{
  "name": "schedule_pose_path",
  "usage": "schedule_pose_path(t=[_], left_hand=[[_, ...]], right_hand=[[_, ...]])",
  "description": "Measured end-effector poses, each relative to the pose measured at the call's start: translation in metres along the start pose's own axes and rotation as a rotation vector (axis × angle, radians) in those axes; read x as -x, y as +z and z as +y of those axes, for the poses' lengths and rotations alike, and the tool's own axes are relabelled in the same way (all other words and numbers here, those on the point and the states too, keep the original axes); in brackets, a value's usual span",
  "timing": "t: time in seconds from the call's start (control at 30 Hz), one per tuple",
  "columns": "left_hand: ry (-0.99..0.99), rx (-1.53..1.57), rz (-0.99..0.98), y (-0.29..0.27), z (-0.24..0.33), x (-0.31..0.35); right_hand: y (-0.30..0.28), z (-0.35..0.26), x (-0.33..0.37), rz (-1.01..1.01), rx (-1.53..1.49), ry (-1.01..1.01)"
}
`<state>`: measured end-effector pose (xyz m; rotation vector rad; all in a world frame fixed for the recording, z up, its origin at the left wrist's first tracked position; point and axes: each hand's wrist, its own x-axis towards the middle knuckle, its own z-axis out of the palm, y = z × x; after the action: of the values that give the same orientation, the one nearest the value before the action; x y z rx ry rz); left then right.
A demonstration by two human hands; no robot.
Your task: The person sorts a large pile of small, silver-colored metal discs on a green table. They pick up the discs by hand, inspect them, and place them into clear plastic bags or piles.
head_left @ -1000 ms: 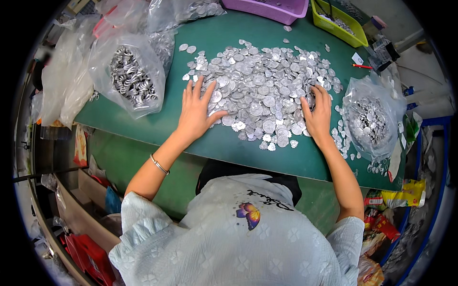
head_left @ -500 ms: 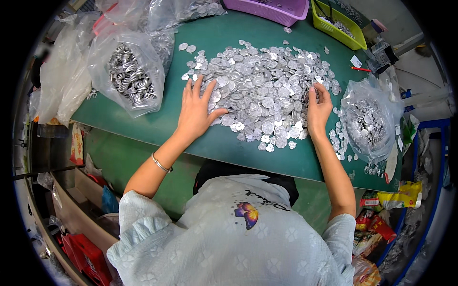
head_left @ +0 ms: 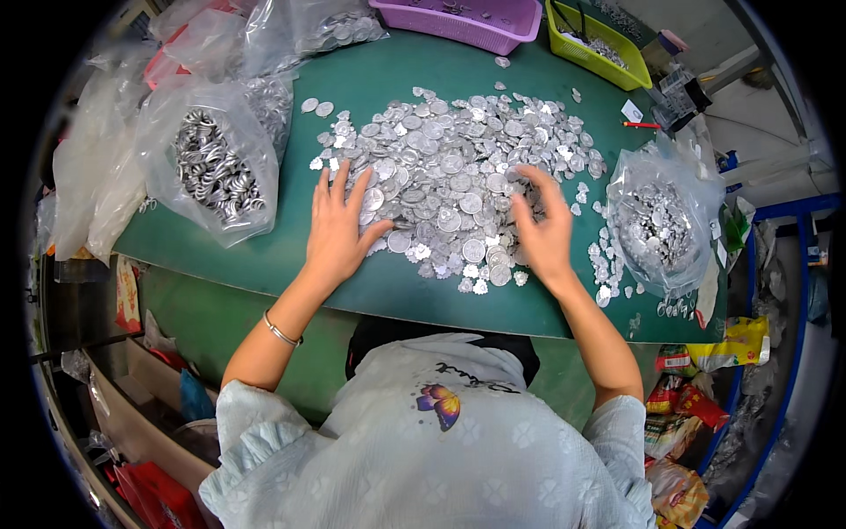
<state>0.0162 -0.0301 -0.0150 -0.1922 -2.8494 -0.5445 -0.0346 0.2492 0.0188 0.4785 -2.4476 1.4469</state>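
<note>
A wide heap of silvery, coin-like metal discs (head_left: 449, 163), some with scalloped edges, is spread over the green table (head_left: 423, 66). At the heap's left edge rests my left hand (head_left: 337, 231), palm down with its fingers spread and thumb apart. My right hand (head_left: 545, 234) lies against the right front part of the heap, its fingers bent and slightly blurred, the thumb held away from them. Discs show around both hands, and neither appears to grip one. What lies under my right fingers is partly hidden.
Clear bags of curved metal pieces (head_left: 216, 167) stand at the left, beside crumpled plastic (head_left: 101, 159). A purple basket (head_left: 463, 26) and a yellow-green basket (head_left: 599, 53) sit at the back. A filled clear bag (head_left: 661, 220) and a red pen (head_left: 641, 124) are on the right.
My right hand has moved left from the heap's right edge onto its discs. My left hand stays at the left edge. The whole view has shifted slightly.
</note>
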Motion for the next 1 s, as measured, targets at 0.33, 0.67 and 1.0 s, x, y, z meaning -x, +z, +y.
schedule_pose_path(t=[0.33,0.67,1.0], left_hand=[[-0.008,0.015,-0.002,0.0,0.0,0.001],[-0.15,0.527,0.27,-0.015,-0.035,-0.023],[-0.435,0.107,0.205,0.026,-0.078,-0.137]], right_hand=[[-0.012,0.038,-0.001,0.261,-0.342,0.493],[-0.024,0.042,-0.015,0.026,0.152,0.186],[-0.066,0.157,-0.107,0.293,0.232,0.304]])
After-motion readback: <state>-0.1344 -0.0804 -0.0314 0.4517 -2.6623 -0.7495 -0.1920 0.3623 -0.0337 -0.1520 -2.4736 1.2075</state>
